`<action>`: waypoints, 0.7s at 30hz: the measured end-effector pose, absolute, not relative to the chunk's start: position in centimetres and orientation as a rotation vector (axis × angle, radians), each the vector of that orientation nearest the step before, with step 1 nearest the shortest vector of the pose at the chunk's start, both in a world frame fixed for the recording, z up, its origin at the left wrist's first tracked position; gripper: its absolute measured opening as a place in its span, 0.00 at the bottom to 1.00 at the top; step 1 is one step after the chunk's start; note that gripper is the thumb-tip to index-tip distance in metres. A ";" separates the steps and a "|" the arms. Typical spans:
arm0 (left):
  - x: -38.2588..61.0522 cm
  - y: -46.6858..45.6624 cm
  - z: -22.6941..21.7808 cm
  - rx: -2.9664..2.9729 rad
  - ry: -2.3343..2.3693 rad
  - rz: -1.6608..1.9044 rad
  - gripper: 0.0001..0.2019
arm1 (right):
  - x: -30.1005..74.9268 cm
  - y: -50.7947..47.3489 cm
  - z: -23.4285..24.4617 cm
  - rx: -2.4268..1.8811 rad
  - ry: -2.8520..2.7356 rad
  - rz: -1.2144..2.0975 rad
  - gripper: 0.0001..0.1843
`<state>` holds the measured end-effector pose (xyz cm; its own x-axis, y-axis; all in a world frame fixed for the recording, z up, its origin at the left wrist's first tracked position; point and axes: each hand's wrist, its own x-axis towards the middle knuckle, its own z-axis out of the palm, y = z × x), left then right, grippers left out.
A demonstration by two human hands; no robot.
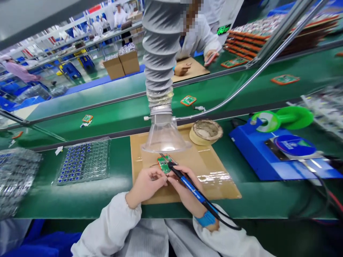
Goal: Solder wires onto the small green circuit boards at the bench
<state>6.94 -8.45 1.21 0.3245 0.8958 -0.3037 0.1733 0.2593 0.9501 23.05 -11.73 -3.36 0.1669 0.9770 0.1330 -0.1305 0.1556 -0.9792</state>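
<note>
A small green circuit board with an orange edge lies on the brown cardboard mat, under the clear funnel of a grey hose. My right hand, with a blue band at its wrist, has a blue and black soldering iron in its grip. The iron's tip points over the board, but whether it touches cannot be told. Beside the board's near edge, my left hand is closed in a pinch, its fingertips meeting those of the right. What the left fingers pinch is too small to make out.
Left of the mat lies a clear tray with small blue parts. A round pot sits at the mat's back corner. To the right stands a blue device with a green spool. Behind, boards lie on a green belt; a co-worker sits across.
</note>
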 end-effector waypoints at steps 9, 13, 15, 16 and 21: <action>7.2 -8.3 1.4 1.212 1.119 0.713 0.21 | 23.2 -11.3 -3.0 -1.116 -1.020 1.036 0.15; 7.4 -8.5 1.5 1.205 1.129 0.739 0.20 | 23.1 -11.3 -2.8 -1.122 -1.028 1.036 0.13; 7.3 -8.5 1.6 1.234 1.160 0.737 0.19 | 23.0 -11.3 -2.8 -1.144 -1.061 1.032 0.13; 7.2 -8.4 1.6 1.275 1.187 0.729 0.17 | 23.0 -11.4 -2.9 -1.162 -1.078 1.018 0.13; 5.9 -6.2 1.6 1.768 1.365 0.693 0.07 | 23.9 -11.5 -3.4 -1.260 -1.113 0.836 0.13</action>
<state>5.90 -6.22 1.64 0.2740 0.9609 -0.0401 0.5345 -0.1175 0.8369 23.94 -11.55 -3.39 0.2843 0.9425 0.1758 0.0933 0.1553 -0.9835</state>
